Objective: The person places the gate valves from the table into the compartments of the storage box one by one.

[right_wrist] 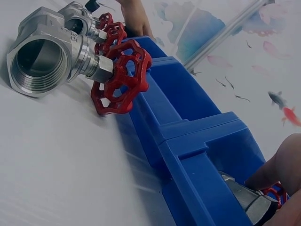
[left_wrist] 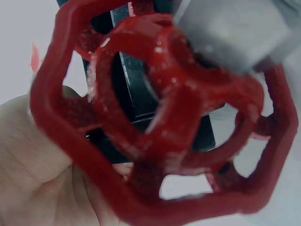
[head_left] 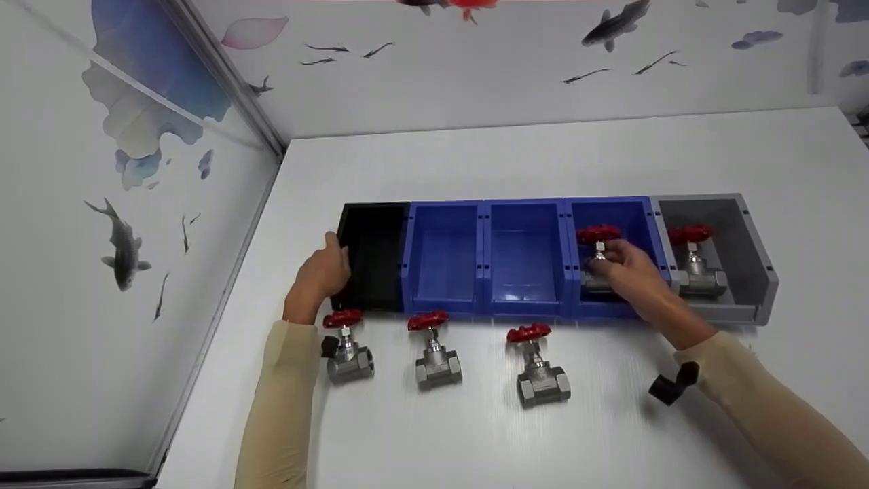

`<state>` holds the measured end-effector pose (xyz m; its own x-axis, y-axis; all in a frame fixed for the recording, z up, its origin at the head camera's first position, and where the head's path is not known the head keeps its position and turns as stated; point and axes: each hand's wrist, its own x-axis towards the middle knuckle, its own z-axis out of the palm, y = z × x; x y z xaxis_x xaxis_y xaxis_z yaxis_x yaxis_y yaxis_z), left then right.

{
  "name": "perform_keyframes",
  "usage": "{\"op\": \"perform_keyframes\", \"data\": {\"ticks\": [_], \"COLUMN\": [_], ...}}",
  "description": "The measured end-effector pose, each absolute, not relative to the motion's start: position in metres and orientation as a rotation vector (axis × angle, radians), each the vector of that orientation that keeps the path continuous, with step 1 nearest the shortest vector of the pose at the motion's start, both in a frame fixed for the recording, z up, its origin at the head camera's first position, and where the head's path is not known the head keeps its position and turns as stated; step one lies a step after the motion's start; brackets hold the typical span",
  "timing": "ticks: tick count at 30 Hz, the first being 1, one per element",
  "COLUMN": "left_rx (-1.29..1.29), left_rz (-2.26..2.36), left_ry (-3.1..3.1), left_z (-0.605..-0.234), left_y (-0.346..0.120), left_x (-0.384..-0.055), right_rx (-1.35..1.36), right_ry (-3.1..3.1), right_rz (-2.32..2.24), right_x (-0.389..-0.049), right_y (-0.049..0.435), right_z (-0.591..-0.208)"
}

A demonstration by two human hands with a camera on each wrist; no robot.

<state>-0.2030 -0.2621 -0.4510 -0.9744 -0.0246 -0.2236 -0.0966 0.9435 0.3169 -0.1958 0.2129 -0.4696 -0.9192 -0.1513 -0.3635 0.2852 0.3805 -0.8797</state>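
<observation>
My right hand (head_left: 632, 273) pinches a metal valve with a red handwheel (head_left: 597, 234) inside the rightmost blue bin (head_left: 628, 212). In the right wrist view, that valve's metal body (right_wrist: 251, 200) shows partly behind my fingers. At the row's left end, my left hand (head_left: 324, 269) grips the side wall of the black bin (head_left: 373, 305); some fingers are hidden. Three like valves lie on the table before the bins: a left valve (head_left: 350, 363), a middle valve (head_left: 438, 367) and a right valve (head_left: 543, 384). A red handwheel (left_wrist: 174, 122) fills much of the left wrist view.
Two other blue bins (head_left: 445, 255) stand between the black one and the bin at my right hand. The grey bin (head_left: 740, 255) at the right end holds another valve (head_left: 703, 280). Printed panels (head_left: 475, 88) border the white table (head_left: 434, 441) behind and at left.
</observation>
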Motion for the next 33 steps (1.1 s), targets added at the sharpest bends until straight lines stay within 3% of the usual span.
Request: {"op": "perform_keyframes", "data": {"ticks": [33], "left_rx": [-0.104], "left_rz": [0.467], "left_ry": [2.889], "left_z": [-0.4509], "left_y": [-0.2609], "left_x": [-0.2023], "right_rx": [0.097], "right_ry": [2.256], "right_rz": [-1.59], "right_x": [-0.1996], "right_y": [0.2118], "right_z": [-0.4749]}}
